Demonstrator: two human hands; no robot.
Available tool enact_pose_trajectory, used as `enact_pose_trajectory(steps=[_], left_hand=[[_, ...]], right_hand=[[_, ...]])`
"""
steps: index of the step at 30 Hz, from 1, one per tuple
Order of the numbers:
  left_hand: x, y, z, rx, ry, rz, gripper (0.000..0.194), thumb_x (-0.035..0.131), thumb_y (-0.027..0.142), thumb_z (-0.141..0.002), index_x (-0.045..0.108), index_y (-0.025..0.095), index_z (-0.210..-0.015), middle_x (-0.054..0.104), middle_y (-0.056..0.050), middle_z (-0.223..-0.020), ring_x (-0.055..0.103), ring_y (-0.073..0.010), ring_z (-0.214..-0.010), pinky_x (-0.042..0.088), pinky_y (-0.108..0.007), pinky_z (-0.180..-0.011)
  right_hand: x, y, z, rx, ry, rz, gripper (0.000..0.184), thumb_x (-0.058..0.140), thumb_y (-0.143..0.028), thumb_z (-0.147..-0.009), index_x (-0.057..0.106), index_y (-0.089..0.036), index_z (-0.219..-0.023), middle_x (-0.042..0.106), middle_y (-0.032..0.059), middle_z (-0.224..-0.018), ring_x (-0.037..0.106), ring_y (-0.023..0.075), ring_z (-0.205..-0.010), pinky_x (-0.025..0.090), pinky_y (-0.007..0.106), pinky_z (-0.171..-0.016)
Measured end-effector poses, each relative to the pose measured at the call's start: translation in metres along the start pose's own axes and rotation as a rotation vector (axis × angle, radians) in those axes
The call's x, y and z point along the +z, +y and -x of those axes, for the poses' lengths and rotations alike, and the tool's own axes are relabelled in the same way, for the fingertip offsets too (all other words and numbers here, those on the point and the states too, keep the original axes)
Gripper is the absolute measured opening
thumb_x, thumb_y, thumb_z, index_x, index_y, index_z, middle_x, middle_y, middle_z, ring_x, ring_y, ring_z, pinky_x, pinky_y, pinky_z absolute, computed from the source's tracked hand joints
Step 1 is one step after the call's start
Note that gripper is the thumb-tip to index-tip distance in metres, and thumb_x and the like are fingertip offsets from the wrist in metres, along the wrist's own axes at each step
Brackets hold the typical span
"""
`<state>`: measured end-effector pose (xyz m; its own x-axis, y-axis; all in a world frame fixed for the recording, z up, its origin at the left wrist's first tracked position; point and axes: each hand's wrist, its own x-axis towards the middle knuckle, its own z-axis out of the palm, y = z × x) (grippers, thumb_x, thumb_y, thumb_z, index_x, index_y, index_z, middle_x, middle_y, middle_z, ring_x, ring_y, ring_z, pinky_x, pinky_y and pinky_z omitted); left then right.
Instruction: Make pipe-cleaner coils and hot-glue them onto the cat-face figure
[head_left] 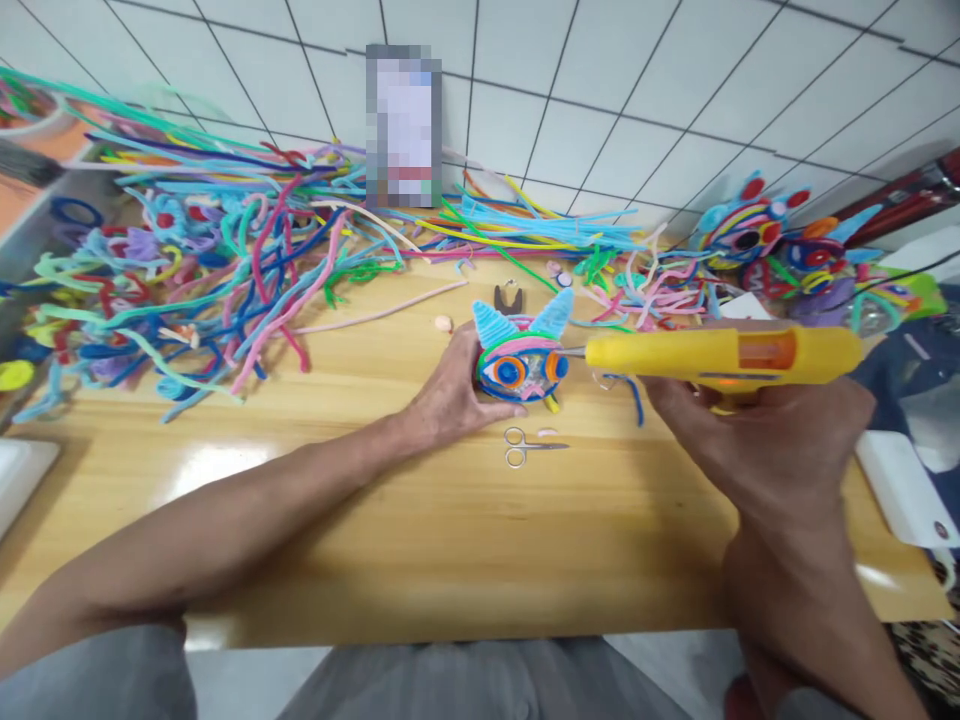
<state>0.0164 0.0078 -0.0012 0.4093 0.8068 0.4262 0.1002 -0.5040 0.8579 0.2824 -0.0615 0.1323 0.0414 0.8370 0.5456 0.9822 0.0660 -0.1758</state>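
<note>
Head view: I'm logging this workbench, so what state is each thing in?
Left hand: closed around the cat-faced figure
Right hand: gripping the glue gun
Cat-faced figure: held, both light-blue ears on
Glue gun: raised, nozzle pointing at the figure's side; contact unclear
Scissors: flat on the table, blades apparently closed
Phone: upright, screen pixelated
Light-blue pipe cleaners: loose, mostly straight

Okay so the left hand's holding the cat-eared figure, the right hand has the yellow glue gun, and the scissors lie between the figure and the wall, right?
Not quite: the head view shows the scissors on the person's side of the cat-eared figure. The rest is right.
</note>
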Motion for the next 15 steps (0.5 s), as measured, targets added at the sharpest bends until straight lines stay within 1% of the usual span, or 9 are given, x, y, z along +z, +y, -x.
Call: enact_pose_trajectory(steps=[3, 5, 8, 11, 15], left_hand=[[0.0, 0.002, 0.0, -0.002, 0.001, 0.01, 0.094, 0.092, 0.056, -0.075, 0.04, 0.028, -0.149, 0.056, -0.017, -0.149, 0.054, -0.0387, -0.143, 0.047, -0.063, -0.12], [0.0, 0.003, 0.0, 0.008, 0.001, 0.016, 0.093, 0.092, 0.054, -0.076, 0.04, 0.029, -0.149, 0.056, -0.016, -0.15, 0.053, -0.0386, -0.144, 0.047, -0.062, -0.12], [0.0, 0.002, -0.001, 0.019, -0.002, 0.005, 0.094, 0.093, 0.051, -0.075, 0.04, 0.029, -0.149, 0.057, -0.015, -0.15, 0.054, -0.0385, -0.144, 0.047, -0.062, -0.121], [0.0, 0.002, -0.002, 0.045, 0.013, -0.021, 0.094, 0.094, 0.048, -0.075, 0.041, 0.028, -0.149, 0.056, -0.015, -0.151, 0.053, -0.0389, -0.144, 0.046, -0.061, -0.122], [0.0, 0.005, -0.002, 0.049, 0.029, -0.048, 0.093, 0.094, 0.049, -0.075, 0.042, 0.027, -0.149, 0.056, -0.015, -0.151, 0.053, -0.039, -0.144, 0.047, -0.06, -0.121]], right_hand=[[0.004, -0.01, -0.006, -0.277, 0.071, 0.045, 0.021, 0.073, -0.036, -0.08, 0.073, -0.02, -0.094, 0.082, 0.0058, -0.088, 0.075, 0.0209, -0.065, 0.055, 0.03, -0.062], [0.006, -0.014, -0.007, -0.364, 0.059, 0.06, 0.021, 0.07, -0.028, -0.08, 0.071, -0.019, -0.099, 0.082, 0.0061, -0.091, 0.077, 0.0215, -0.071, 0.056, 0.029, -0.063], [0.008, -0.013, -0.007, -0.391, 0.05, 0.113, 0.023, 0.069, -0.025, -0.08, 0.068, -0.02, -0.103, 0.081, 0.0058, -0.09, 0.078, 0.0233, -0.075, 0.056, 0.03, -0.063], [0.006, -0.011, -0.007, -0.374, 0.045, 0.165, 0.024, 0.069, -0.026, -0.081, 0.068, -0.021, -0.104, 0.08, 0.0063, -0.09, 0.079, 0.0259, -0.079, 0.054, 0.031, -0.062], [0.004, -0.013, -0.007, -0.401, 0.046, 0.2, 0.019, 0.068, -0.025, -0.082, 0.066, -0.023, -0.102, 0.079, 0.0044, -0.089, 0.079, 0.0262, -0.079, 0.052, 0.032, -0.059]])
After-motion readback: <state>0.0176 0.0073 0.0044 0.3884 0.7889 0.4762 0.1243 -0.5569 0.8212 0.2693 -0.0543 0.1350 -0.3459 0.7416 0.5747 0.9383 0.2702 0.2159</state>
